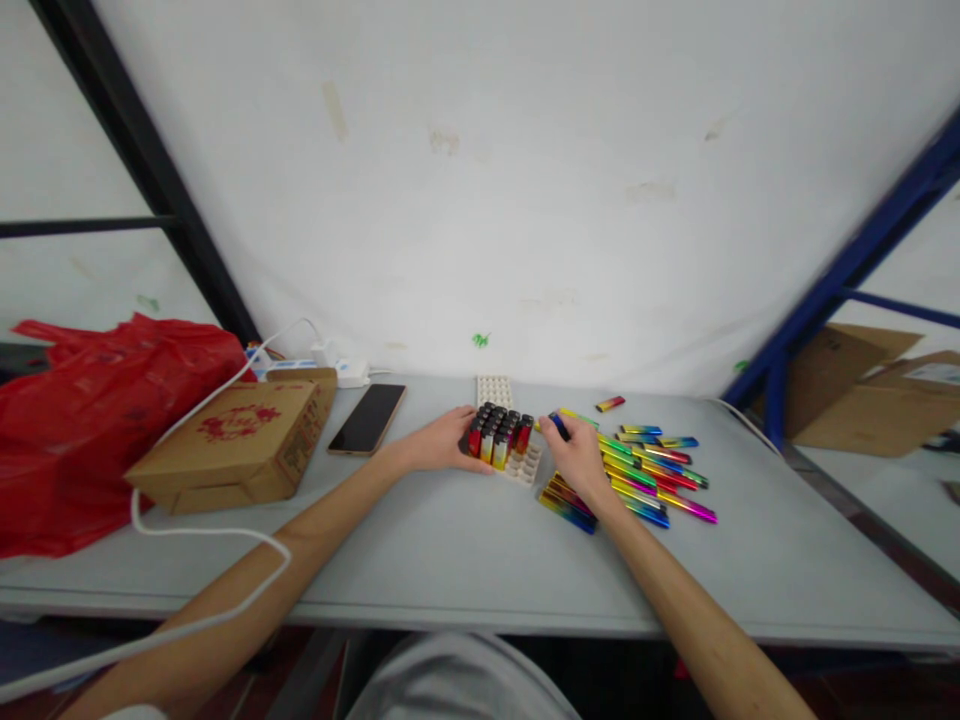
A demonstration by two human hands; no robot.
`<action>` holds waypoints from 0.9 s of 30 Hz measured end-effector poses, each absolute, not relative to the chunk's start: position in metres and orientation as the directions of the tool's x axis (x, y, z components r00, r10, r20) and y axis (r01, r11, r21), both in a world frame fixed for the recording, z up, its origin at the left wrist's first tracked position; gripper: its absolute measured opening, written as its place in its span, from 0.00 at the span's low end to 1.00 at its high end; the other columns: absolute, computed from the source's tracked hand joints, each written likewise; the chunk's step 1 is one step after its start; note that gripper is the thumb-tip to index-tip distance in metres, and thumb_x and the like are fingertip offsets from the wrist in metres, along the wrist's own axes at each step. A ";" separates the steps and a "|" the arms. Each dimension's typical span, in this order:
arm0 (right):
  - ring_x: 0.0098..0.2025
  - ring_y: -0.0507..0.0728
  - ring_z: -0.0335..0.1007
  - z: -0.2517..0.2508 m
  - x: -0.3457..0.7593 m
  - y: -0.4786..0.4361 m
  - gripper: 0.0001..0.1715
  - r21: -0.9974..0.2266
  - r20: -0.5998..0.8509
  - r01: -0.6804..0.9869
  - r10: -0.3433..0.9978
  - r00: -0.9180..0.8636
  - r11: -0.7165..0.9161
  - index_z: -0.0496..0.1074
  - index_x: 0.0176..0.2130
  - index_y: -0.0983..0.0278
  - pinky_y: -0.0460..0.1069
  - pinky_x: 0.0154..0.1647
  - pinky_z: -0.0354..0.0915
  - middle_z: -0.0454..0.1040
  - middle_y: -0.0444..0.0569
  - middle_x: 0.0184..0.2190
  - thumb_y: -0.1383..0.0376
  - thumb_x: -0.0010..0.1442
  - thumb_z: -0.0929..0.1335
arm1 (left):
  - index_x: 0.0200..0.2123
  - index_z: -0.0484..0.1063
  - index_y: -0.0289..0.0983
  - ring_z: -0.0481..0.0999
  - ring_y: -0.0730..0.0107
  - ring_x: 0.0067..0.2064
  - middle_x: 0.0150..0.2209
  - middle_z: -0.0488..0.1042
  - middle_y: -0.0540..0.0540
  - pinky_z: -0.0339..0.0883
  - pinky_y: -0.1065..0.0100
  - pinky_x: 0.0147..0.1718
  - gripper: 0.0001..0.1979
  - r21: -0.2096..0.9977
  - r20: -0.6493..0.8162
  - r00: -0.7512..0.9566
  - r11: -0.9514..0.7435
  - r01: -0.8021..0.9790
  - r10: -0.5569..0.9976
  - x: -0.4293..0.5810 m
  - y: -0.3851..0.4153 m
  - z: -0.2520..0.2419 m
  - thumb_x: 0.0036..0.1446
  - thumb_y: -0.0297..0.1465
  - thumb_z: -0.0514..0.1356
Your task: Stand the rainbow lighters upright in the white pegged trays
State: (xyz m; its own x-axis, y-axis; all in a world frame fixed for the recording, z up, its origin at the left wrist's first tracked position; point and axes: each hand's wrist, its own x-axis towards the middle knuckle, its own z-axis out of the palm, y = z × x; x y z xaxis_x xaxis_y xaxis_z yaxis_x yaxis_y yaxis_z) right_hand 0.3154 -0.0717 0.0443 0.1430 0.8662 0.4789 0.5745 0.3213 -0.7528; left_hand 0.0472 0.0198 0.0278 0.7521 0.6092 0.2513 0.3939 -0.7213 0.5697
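A white tray with rows of holes [531,464] stands mid-table, and several black-topped shiny lighters [495,425] stand upright in its left and middle part. My left hand [444,440] wraps round the tray's left end, thumb along the near side and fingers behind. Just right of the tray, my right hand [579,458] pinches a dark blue lighter [559,426], whose lower part the fingers hide. Beside and beneath that hand spreads a loose pile of metallic lighters [637,470] in yellow, green, red, blue and magenta.
A second white holed tray [493,390] lies behind, by the wall. On the left are a phone [367,419], a cardboard box [225,440], a red plastic bag [90,420] and a white cable [225,532] crossing over my left forearm. One lighter [610,404] lies apart at the back.
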 end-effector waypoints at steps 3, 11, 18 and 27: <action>0.27 0.55 0.54 0.044 0.316 -0.072 0.32 -0.747 0.492 0.579 0.858 0.148 0.328 0.54 0.24 0.55 0.51 0.31 0.52 0.59 0.40 0.20 0.40 0.69 0.64 | 0.64 0.81 0.40 0.80 0.39 0.65 0.65 0.82 0.39 0.69 0.49 0.73 0.40 0.565 0.248 0.752 -0.721 0.400 0.611 0.047 0.020 0.028 0.54 0.54 0.81; 0.31 0.58 0.71 0.052 0.321 -0.077 0.26 -0.704 0.501 0.595 0.865 0.032 0.387 0.70 0.41 0.56 0.51 0.37 0.64 0.71 0.41 0.26 0.41 0.80 0.60 | 0.67 0.78 0.37 0.79 0.38 0.65 0.66 0.81 0.39 0.69 0.48 0.74 0.41 0.574 0.258 0.753 -0.723 0.384 0.605 0.048 0.018 0.028 0.57 0.51 0.81; 0.36 0.60 0.84 0.054 0.337 -0.079 0.22 -0.667 0.493 0.572 0.858 -0.143 0.478 0.72 0.52 0.57 0.53 0.42 0.74 0.85 0.48 0.37 0.43 0.83 0.62 | 0.67 0.79 0.39 0.80 0.40 0.67 0.68 0.81 0.38 0.69 0.50 0.74 0.42 0.550 0.247 0.753 -0.728 0.410 0.610 0.047 0.020 0.027 0.54 0.51 0.82; 0.32 0.59 0.79 0.057 0.346 -0.076 0.24 -0.532 0.506 0.618 0.802 -0.316 0.579 0.82 0.46 0.60 0.52 0.40 0.74 0.83 0.49 0.31 0.44 0.80 0.69 | 0.66 0.80 0.39 0.81 0.41 0.65 0.65 0.82 0.38 0.71 0.51 0.72 0.42 0.554 0.265 0.749 -0.732 0.397 0.607 0.046 0.023 0.024 0.54 0.52 0.82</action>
State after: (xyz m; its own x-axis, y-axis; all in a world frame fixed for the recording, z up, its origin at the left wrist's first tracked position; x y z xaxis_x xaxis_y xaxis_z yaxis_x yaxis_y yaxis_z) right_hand 0.3464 -0.0759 0.0565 -0.3158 0.8025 0.5063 0.6182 0.5788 -0.5318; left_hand 0.0461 0.0226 0.0238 0.7490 0.6073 0.2648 0.3973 -0.7316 0.5540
